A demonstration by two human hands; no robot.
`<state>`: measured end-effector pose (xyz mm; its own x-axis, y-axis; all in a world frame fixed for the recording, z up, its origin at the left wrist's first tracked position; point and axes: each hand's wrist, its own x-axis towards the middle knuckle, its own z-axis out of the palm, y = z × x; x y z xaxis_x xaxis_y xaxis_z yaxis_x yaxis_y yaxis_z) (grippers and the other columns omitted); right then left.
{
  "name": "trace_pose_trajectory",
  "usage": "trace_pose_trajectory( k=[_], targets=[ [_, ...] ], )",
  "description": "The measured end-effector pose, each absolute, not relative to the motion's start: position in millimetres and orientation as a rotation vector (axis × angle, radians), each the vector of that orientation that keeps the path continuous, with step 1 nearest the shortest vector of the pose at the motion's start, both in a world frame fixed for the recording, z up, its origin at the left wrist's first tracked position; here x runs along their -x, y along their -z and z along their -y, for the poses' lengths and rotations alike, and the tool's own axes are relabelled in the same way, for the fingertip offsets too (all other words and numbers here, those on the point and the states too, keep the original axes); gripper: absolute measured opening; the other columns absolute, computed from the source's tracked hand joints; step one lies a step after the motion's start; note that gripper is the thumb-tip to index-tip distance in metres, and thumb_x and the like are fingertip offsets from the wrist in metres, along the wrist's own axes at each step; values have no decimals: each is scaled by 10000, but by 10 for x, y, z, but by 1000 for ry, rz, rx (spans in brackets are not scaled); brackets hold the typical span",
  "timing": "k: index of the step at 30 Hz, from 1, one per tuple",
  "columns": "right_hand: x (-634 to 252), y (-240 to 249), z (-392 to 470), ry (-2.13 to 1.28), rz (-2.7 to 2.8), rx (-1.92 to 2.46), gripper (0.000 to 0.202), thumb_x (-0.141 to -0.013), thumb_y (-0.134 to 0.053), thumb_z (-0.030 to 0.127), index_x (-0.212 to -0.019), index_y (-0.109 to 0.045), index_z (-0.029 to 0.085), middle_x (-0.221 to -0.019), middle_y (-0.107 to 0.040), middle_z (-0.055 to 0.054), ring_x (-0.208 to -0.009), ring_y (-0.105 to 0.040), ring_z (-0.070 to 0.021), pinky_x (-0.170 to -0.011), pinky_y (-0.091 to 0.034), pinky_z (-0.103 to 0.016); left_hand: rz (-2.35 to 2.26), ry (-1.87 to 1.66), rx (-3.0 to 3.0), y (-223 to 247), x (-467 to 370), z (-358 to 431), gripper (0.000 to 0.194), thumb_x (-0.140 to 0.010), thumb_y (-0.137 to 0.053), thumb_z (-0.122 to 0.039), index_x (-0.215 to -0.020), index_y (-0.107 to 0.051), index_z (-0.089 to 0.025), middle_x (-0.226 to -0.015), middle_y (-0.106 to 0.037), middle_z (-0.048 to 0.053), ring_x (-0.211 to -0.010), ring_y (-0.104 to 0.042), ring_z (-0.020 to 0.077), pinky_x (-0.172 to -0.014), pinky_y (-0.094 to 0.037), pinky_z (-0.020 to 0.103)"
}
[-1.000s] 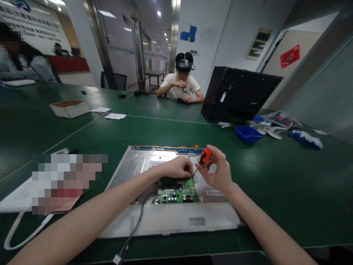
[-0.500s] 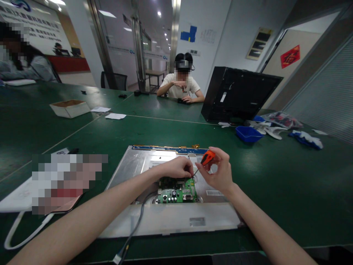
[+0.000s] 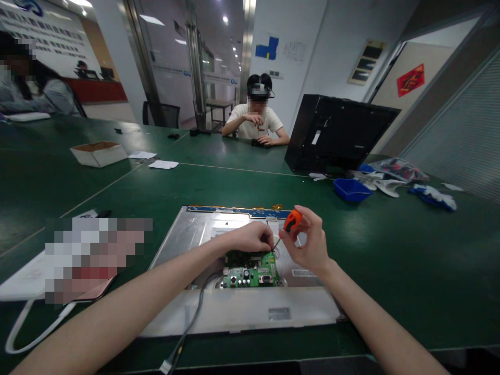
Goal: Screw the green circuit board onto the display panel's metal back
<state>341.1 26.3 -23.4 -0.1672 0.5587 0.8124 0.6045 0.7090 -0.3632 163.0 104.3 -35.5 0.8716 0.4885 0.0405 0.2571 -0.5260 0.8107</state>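
An orange and black screwdriver (image 3: 292, 221) is pinched in my right hand (image 3: 310, 239), its thin shaft slanting down to the upper right corner of a green circuit board (image 3: 250, 276). My left hand (image 3: 253, 237) is closed at the board's upper edge, fingertips beside the screwdriver tip; what they pinch, if anything, is hidden. The board sits on a silver metal panel (image 3: 242, 310) with a blue strip (image 3: 234, 211) along its far edge. A dark cable (image 3: 198, 307) with a white connector runs from the board's left side over the panel's near edge.
Beyond the panel stand a black monitor (image 3: 339, 135), a blue tray (image 3: 352, 190) and gloves (image 3: 433, 197). A white box (image 3: 99, 153) and papers (image 3: 163, 164) lie far left. A pixelated item (image 3: 97, 255) rests near left. A person (image 3: 258, 117) sits opposite, another (image 3: 39, 88) far left.
The screwdriver handle has turned and tilted slightly, and my right hand's fingers have shifted around it. My left hand has stayed in place. The person opposite has lowered a raised hand slightly.
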Motion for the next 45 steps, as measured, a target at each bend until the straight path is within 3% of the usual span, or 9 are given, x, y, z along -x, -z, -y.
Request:
trace_pose_trajectory(
  k=[5, 11, 19, 33, 45],
  targets=[
    [-3414, 241, -271, 144, 1822, 893, 643, -812, -674, 179, -1366, -359, 258, -657, -502, 87, -478, -513, -101, -441, -447, -212, -520, -321, -2147, 352, -1629, -1048, 121, -730, -612, -56, -798, -695, -112, -717, -663, 11, -661, -586, 132, -627, -435, 216],
    [-3402, 187, -259, 148, 1853, 904, 620, -834, -656, 214, -1374, -353, 257, -643, -514, 83, -471, -513, -106, -425, -442, -210, -539, -315, -2160, 355, -1631, -1049, 99, -733, -620, -72, -785, -694, -113, -695, -652, 4, -650, -576, 127, -619, -428, 210],
    [-3385, 170, -245, 42, 1890, 871, 675, -845, -572, 142, -1446, -284, 250, -767, -608, 23, -557, -587, -120, -461, -499, -217, -529, -312, -2163, 361, -1629, -1053, 71, -747, -616, -84, -760, -677, -119, -700, -641, 3, -655, -568, 124, -638, -427, 217],
    [-3375, 181, -249, 109, 1865, 891, 667, -837, -596, 151, -1430, -308, 254, -741, -592, 45, -503, -555, -101, -428, -467, -207, -544, -315, -2141, 361, -1631, -1053, 77, -739, -623, -62, -764, -672, -116, -710, -646, 7, -662, -576, 129, -633, -428, 215],
    [-3385, 145, -260, 225, 1852, 860, 613, -855, -694, 262, -1383, -384, 295, -751, -578, 54, -480, -505, -87, -420, -440, -203, -552, -307, -2141, 358, -1623, -1048, 79, -737, -621, -87, -768, -687, -118, -682, -642, -1, -645, -577, 132, -603, -420, 213]
  ],
)
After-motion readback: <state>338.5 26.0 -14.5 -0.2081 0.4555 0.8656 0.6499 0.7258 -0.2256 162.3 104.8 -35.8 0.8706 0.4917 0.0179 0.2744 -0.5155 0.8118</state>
